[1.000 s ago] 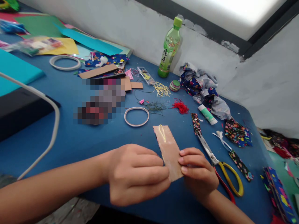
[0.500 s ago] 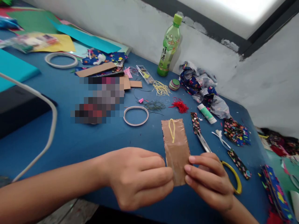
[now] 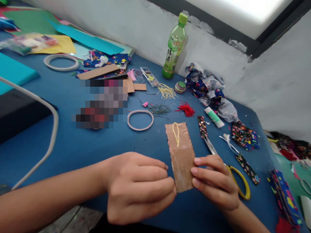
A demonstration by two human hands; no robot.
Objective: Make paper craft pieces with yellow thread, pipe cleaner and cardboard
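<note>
A brown cardboard strip (image 3: 183, 165) with a ragged edge is tilted upright in front of me. Near its top lies a yellow string loop (image 3: 177, 134), and clear film or tape seems to cover its face. My right hand (image 3: 213, 181) pinches the strip's right edge, fingertips on the front. At the lower left edge, my left hand (image 3: 143, 187) is closed, fingers curled and knuckles against the strip; whatever it pinches is hidden. Behind my right hand lie yellow-handled scissors (image 3: 240, 183), blades towards a floral fabric strip (image 3: 202, 126).
Farther back are a tape roll (image 3: 140, 120), red threads (image 3: 186, 109), yellow strings (image 3: 166, 91), a glue stick (image 3: 214, 117) and a green tea bottle (image 3: 174, 47). Crumpled fabric (image 3: 206, 82) lies by the wall. A white cable (image 3: 52, 129) curves at left. One patch is pixelated.
My left hand has shifted slightly left and down, baring more of the strip's left edge. The right hand keeps its pinch. The view has moved a little.
</note>
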